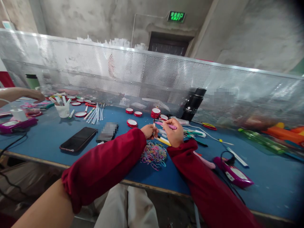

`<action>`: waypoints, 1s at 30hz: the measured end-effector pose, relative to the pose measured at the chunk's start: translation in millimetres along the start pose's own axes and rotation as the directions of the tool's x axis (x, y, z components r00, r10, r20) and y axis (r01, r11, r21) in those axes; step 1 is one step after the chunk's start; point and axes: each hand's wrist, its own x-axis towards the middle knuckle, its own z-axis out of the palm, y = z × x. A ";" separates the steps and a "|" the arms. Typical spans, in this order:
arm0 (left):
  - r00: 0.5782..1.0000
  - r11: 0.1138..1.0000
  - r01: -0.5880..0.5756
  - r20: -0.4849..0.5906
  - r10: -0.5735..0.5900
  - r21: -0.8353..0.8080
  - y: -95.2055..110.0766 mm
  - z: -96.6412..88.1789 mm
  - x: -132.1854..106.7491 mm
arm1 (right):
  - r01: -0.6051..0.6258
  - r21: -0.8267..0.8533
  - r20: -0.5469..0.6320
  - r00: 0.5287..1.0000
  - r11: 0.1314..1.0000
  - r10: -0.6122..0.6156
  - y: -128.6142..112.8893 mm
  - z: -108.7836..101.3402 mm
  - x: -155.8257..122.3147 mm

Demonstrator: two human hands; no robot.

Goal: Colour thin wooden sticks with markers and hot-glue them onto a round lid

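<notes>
In the middle of the blue table, my left hand pinches a small, thin, pale piece with a dark end; its kind is too small to tell. Close beside it on the right, my right hand is closed around a pink pen-shaped tool, whose tip points toward the left hand. Below both hands lies a loose heap of small multicoloured rubber bands. A yellow and white stick lies just beyond the heap. Both of my forearms wear dark red sleeves.
Red-rimmed round tapes and a black bottle stand farther back. Two phones, one black, lie at left, near white sticks and a white cup. A purple device with a cable sits right. Another person's arm reaches in.
</notes>
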 end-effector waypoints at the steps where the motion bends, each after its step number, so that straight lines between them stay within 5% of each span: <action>1: 1.000 1.000 -0.002 -0.001 0.002 0.000 0.0 0.0 0.0 | -0.001 0.004 -0.003 1.000 1.000 0.001 -0.3 -0.1 -0.1; 30: 1.000 1.000 0.013 0.003 -0.013 0.024 0.9 -1.1 -0.6 | 0.034 -0.033 0.014 0.999 0.999 -0.034 4.7 -1.8 0.4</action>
